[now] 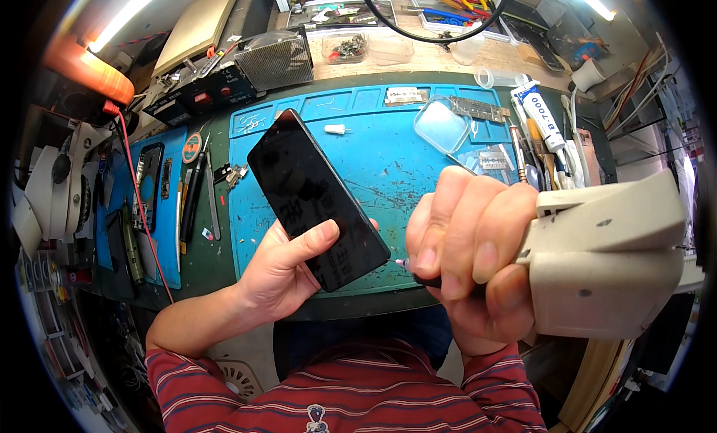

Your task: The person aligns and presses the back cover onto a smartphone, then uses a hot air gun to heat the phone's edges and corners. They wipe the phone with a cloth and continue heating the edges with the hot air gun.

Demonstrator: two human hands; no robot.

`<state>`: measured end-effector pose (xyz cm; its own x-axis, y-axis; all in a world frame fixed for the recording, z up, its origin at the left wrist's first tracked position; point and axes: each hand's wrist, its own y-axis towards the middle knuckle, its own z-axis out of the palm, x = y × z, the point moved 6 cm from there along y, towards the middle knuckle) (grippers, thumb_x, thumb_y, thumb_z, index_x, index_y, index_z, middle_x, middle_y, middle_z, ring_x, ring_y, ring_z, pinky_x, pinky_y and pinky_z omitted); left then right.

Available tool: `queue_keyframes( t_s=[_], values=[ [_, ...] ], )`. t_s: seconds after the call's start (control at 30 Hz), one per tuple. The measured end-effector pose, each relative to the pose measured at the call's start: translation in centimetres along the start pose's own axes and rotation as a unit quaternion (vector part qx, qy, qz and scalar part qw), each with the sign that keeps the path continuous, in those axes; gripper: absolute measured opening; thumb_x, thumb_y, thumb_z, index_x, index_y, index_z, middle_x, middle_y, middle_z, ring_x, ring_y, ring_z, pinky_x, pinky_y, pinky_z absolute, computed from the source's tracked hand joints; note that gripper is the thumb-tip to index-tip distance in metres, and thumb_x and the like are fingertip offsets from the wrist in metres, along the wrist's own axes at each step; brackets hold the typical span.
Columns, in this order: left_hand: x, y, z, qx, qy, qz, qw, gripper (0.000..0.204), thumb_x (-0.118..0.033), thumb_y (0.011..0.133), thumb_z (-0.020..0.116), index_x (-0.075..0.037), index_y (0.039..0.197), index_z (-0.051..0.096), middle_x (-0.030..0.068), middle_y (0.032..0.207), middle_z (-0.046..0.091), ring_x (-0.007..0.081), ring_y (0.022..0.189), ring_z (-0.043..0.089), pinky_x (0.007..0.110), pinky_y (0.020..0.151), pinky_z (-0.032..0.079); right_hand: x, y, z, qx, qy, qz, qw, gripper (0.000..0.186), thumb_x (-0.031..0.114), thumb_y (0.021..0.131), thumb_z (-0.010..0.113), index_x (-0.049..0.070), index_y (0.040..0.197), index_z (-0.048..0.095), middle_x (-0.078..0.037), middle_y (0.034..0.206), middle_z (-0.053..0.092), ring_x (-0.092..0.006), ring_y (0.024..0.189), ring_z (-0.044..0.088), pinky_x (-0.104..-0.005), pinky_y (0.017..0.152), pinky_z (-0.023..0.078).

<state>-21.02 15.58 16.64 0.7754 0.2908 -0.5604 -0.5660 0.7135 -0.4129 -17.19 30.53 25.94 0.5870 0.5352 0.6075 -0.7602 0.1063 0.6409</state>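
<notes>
Phone [314,198] is the one black slab near the middle of the frame, tilted, with its dark glass facing up. One left hand [280,272] holds it from below: the thumb lies across the lower part of the glass and the other fingers wrap under the edge. The left forearm comes in from the lower left, bare up to a red striped sleeve [187,381].

One right hand [467,257] sits at the right of the middle, very close to the camera, so it looks big. Its fingers are curled tight around a thin dark tool [418,272] (only its small tip shows, right beside the phone's lower corner). Just to the right of that hand is one big cream plastic block [609,261]; I cannot tell if the hand grips it too.

Under the phone lies one blue work mat [373,149] on a green table [216,254]. At the upper right of the mat lies one white tube [541,115] with blue print, slanted. Near it is one clear plastic lid [442,124]. At the left of the frame, a second blue mat [168,231] carries one phone frame [148,186] and a row of thin hand tools [193,190]. One red wire [138,201] runs down the left side.
</notes>
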Motion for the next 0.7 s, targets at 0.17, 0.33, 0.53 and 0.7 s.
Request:
queue_keyframes(
  t_s=[0.17, 0.33, 0.53, 0.7],
  values=[
    [0.0, -0.1, 0.1, 0.004, 0.003, 0.001, 1.0, 0.035, -0.015, 0.09, 0.063, -0.003, 0.121, 0.049, 0.0143, 0.117, 0.06, 0.0227, 0.108, 0.06, 0.039, 0.093, 0.05, 0.3, -0.2, -0.7, 0.012, 0.085, 0.068, 0.994, 0.028, 0.023, 0.087, 0.06, 0.007, 0.109, 0.052, -0.007, 0.092, 0.058, -0.0241, 0.092, 0.055, -0.047, 0.085, 0.049],
    [0.1, -0.4, 0.6, -0.003, 0.036, -0.007, 0.999, 0.039, -0.016, 0.089, 0.065, -0.004, 0.123, 0.048, 0.0133, 0.116, 0.06, 0.023, 0.109, 0.059, 0.039, 0.095, 0.049, 4.2, -3.5, -2.1, -0.146, 0.144, 0.102, 0.973, 0.057, 0.008, 0.075, 0.059, 0.005, 0.13, 0.046, -0.014, 0.117, 0.049, -0.0294, 0.119, 0.045, -0.0557, 0.099, 0.041],
    [0.5, -1.4, 0.9, 0.018, 0.17, 0.023, 0.985, 0.045, -0.023, 0.091, 0.062, -0.003, 0.127, 0.043, 0.0117, 0.119, 0.057, 0.0229, 0.111, 0.057, 0.041, 0.093, 0.049, 14.4, -13.4, -8.2, -0.41, -0.359, 0.206, 0.813, 0.052, 0.002, 0.075, 0.066, -0.001, 0.125, 0.051, -0.01, 0.096, 0.058, -0.0094, 0.075, 0.052, -0.0259, 0.058, 0.043],
    [1.1, -2.4, 1.3, 0.01, 0.157, -0.069, 0.985, 0.035, -0.016, 0.097, 0.049, -0.005, 0.129, 0.042, 0.0099, 0.125, 0.055, 0.0215, 0.111, 0.057, 0.04, 0.092, 0.049, 17.6, -13.0, -9.2, -0.223, -0.69, 0.281, 0.629, 0.047, 0.008, 0.074, 0.073, -0.002, 0.117, 0.055, -0.01, 0.098, 0.065, -0.0166, 0.088, 0.061, -0.0319, 0.079, 0.049]
  ],
)
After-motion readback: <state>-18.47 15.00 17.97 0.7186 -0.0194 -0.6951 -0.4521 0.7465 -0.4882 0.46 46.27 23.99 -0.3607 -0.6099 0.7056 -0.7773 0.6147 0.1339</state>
